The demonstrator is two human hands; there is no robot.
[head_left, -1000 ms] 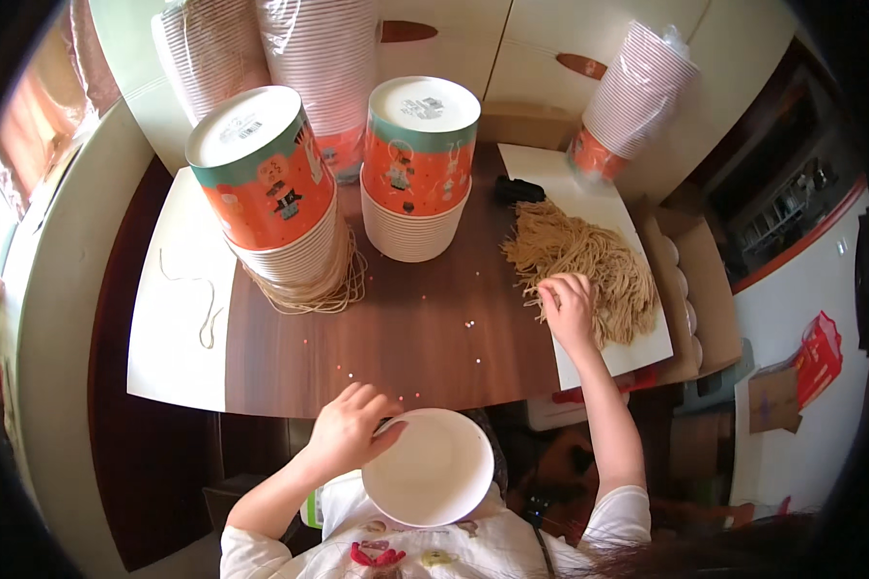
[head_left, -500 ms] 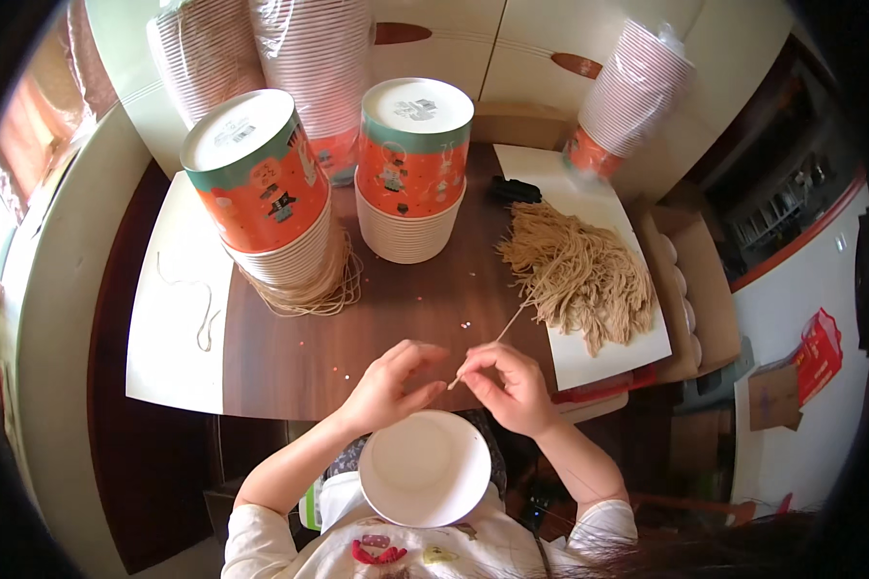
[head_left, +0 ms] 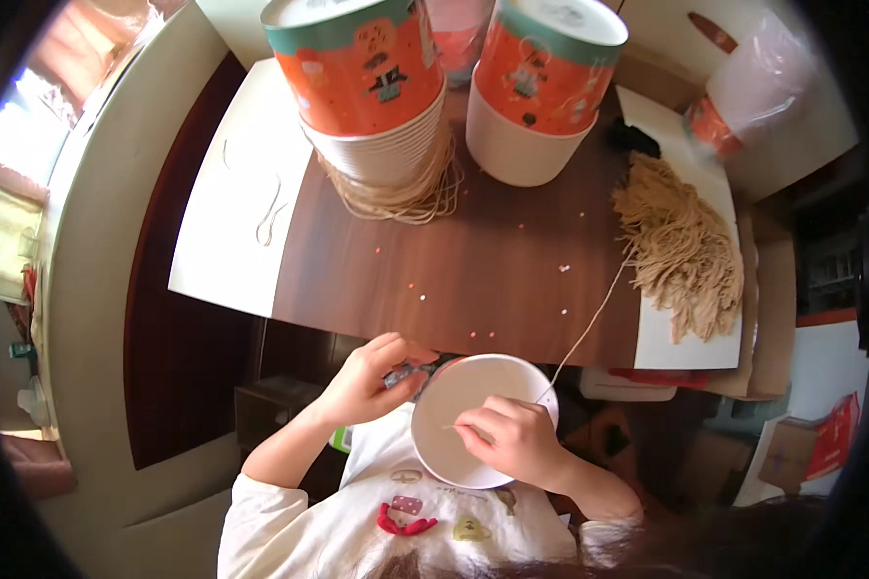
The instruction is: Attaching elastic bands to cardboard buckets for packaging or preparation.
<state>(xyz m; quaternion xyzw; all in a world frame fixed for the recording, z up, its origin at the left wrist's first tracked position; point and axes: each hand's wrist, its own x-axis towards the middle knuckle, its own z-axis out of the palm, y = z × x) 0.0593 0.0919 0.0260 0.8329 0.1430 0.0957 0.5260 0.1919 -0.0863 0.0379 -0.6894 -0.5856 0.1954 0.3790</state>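
Low down, right hand (head_left: pixel 512 439): your thumb and fingers pinch a string (head_left: pixel 589 323) over the bucket's mouth, a short end poking out leftward.
Bucket (head_left: pixel 444 415): in your lap, white inside, mouth facing up toward you.
String's path: from your pinch to the bucket's right rim, then up over the table (head_left: pixel 512 289) to the pile (head_left: pixel 681 251); it seems to pass through the wall near the rim, but that spot is too small to be sure.
Left hand (head_left: pixel 367 381): loosely spread, fingers bent, thumb apart, just beside the bucket's left rim; you can't tell whether it touches.
Pile: tan strings in a shaggy heap, at the table's right, a black object (head_left: pixel 637 140) behind it.
Stacks: two of upturned orange-and-green buckets at the back, the left one (head_left: pixel 362 87) ringed at its foot by tan loops (head_left: pixel 386 205), the right one (head_left: pixel 546 87) beside it.
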